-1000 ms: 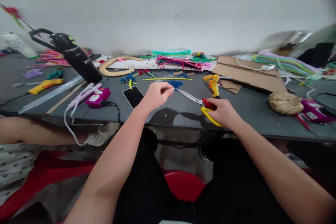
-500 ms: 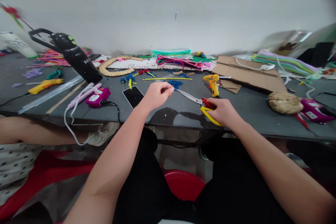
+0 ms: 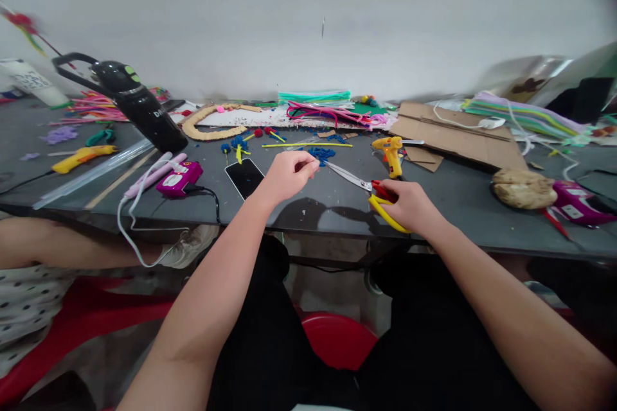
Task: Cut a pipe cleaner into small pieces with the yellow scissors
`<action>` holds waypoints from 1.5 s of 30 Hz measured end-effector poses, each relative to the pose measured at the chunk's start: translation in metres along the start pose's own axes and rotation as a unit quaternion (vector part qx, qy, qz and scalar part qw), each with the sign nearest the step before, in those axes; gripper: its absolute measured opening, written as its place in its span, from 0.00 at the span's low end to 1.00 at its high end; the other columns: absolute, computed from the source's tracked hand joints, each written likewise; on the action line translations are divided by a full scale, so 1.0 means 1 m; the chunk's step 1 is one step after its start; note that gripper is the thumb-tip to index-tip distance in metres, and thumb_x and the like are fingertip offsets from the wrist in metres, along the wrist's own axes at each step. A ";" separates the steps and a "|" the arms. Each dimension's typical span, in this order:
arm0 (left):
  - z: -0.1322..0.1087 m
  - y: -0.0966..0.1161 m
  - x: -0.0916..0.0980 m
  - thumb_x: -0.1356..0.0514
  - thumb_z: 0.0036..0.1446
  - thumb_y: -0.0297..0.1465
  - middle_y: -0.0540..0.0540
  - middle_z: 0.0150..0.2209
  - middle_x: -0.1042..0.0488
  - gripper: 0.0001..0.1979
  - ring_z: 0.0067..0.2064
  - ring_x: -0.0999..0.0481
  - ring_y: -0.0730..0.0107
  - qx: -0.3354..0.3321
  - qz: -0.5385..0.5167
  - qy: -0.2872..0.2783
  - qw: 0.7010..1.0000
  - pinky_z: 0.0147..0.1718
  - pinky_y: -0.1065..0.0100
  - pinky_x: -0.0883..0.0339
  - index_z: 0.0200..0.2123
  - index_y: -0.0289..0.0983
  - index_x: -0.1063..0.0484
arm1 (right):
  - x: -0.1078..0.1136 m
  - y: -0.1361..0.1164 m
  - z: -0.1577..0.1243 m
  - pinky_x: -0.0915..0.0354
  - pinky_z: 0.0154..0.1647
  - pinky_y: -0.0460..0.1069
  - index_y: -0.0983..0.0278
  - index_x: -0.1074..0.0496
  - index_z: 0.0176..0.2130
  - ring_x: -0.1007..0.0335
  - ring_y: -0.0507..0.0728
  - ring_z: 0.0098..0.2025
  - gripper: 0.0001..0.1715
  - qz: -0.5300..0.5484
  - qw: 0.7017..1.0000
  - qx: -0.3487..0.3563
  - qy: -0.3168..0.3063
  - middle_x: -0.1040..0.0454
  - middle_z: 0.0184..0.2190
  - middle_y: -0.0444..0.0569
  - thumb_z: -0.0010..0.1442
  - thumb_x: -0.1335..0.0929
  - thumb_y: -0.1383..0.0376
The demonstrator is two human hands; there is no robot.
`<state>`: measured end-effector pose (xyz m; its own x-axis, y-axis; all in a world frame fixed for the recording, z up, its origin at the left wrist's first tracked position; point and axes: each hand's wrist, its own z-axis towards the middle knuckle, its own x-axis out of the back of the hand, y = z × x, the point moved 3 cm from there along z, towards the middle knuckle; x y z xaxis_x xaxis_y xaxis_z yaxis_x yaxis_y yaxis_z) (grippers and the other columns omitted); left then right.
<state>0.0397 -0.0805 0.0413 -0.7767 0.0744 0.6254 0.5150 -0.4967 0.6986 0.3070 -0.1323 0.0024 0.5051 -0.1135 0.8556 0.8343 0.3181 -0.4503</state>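
My right hand (image 3: 411, 205) is closed round the red and yellow handles of a pair of scissors (image 3: 351, 176). Their metal blades lie almost together and point left, toward my left hand (image 3: 290, 173). That hand is pinched, thumb against forefinger; whatever is between the fingertips is too small to make out. Just beyond the blade tips lies a pile of blue fuzzy clippings (image 3: 322, 154) on the dark table (image 3: 332, 218). A yellow pipe cleaner (image 3: 308, 144) stretches behind the pile. Left of my left wrist, a phone (image 3: 243, 176) rests flat, with blue and yellow fuzzy pieces (image 3: 238, 146) behind it.
A yellow glue gun (image 3: 391, 153) sits behind my right hand, near cardboard sheets (image 3: 457, 135). To the left stand a black bottle (image 3: 139, 103) and a purple device (image 3: 179, 180) with cables. Pipe cleaner bundles (image 3: 315, 97) line the wall. Another person's leg (image 3: 72, 244) shows at left.
The scissors have shifted very slightly right, their tips now a little farther from my left fingertips. My left hand stays in place.
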 end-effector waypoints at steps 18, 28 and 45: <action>-0.001 0.000 0.000 0.44 0.59 0.37 0.48 0.25 0.25 0.13 0.26 0.30 0.72 0.000 -0.002 0.000 1.000 0.27 0.69 0.38 0.27 0.36 0.27 | -0.001 0.001 0.001 0.50 0.25 0.47 0.63 0.35 0.23 0.49 0.51 0.24 0.12 -0.004 1.000 -0.004 0.011 0.39 0.19 0.42 0.50 0.31 0.59; -0.001 0.001 0.000 0.43 0.59 0.36 0.48 0.25 0.25 0.13 0.25 0.31 0.73 -0.001 0.003 0.001 1.000 0.27 0.69 0.38 0.28 0.36 0.26 | 0.001 -0.001 0.000 0.50 0.25 0.47 0.63 0.37 0.23 0.50 0.50 0.24 0.15 0.011 1.000 -0.001 -0.011 0.41 0.19 0.41 0.51 0.31 0.57; 0.000 0.001 -0.001 0.43 0.60 0.36 0.48 0.25 0.25 0.13 0.25 0.31 0.72 -0.006 0.006 0.000 1.000 0.27 0.68 0.39 0.27 0.36 0.27 | -0.002 0.002 0.001 0.50 0.26 0.48 0.64 0.32 0.25 0.48 0.51 0.24 0.13 -0.013 1.000 0.002 -0.019 0.37 0.19 0.42 0.52 0.31 0.57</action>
<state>0.0406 -0.0810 0.0412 -0.7703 0.0681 0.6340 0.5203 -0.5076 0.6867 0.3074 -0.1309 0.0001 0.4741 -0.0859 0.8762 0.8460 0.3201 -0.4264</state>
